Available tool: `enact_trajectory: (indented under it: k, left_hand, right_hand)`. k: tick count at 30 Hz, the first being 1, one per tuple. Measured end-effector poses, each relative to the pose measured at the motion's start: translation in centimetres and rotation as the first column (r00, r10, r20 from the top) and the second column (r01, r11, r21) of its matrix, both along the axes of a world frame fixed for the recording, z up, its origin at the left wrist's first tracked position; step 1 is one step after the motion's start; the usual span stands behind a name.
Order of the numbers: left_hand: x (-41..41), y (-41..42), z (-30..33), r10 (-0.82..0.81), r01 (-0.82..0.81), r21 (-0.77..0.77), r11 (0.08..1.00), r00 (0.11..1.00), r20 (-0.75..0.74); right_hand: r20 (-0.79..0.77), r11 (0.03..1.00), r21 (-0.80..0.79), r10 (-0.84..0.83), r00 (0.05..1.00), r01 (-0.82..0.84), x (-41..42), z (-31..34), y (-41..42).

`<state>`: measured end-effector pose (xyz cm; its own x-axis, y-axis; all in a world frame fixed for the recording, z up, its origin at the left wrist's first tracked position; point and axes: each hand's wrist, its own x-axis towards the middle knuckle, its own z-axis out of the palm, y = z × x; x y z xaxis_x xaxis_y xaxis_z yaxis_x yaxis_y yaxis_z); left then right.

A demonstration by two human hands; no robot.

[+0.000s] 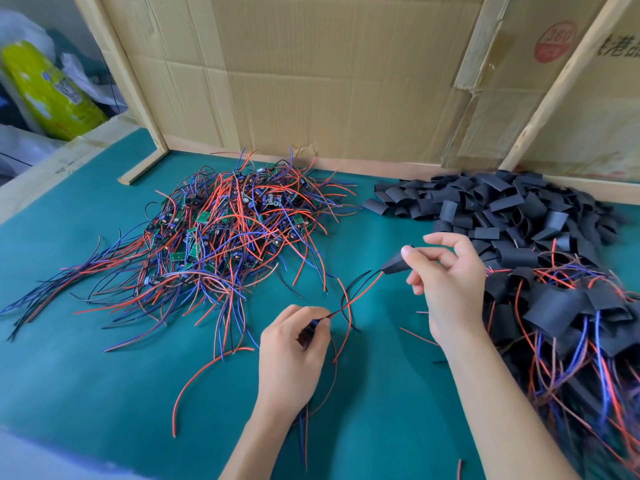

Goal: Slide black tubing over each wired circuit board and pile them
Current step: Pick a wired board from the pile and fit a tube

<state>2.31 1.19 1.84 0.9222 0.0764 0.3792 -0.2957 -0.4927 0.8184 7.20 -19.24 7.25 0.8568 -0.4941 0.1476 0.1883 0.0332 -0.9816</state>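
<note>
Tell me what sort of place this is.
Probably a small manual electronics assembly bench: a heap of wired circuit boards, a pile of cut black tubing, and cardboard screening a green mat.

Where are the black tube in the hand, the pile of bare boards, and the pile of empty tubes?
black tube (395, 264), head view, middle of its flattened body.
pile of bare boards (228, 226), head view, tangled centre.
pile of empty tubes (491, 206), head view, top of heap.
</note>
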Motion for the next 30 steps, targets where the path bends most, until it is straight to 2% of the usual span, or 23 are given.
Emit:
enact_trajectory:
  k: [7,10,17,20,26,30]
  left_hand:
    - [0.0,0.0,0.0,0.011,-0.011,-0.028,1.0,1.0,0.001]
    - [0.1,0.0,0.0,0.009,-0.009,-0.027,1.0,1.0,-0.004]
    - [0.0,0.0,-0.2,0.024,-0.024,-0.04,0.999,1.0,-0.01]
    - [0.0,0.0,-0.2,0.014,-0.014,-0.048,0.999,1.0,-0.011]
    - [0.0,0.2,-0.2,-0.008,0.008,-0.088,0.996,1.0,0.005]
    - [0.0,0.2,-0.2,-0.009,0.009,-0.118,0.993,1.0,-0.004]
  right_hand:
    - [-0.083,0.968,0.252,0.007,0.997,0.014,0.4,-0.3,-0.4]
    - [-0.094,0.959,0.284,0.005,0.996,0.021,0.4,-0.4,-0.6]
    - [-0.15,0.905,0.414,0.171,0.974,-0.095,0.4,-0.9,1.3]
    - [-0.151,0.879,0.471,0.157,0.976,-0.068,0.4,-0.8,1.1]
    - [-0.17,0.895,0.445,0.099,0.98,-0.013,0.5,-1.1,0.8]
    - [-0.138,0.959,0.282,0.001,0.99,0.038,0.5,-0.9,0.5]
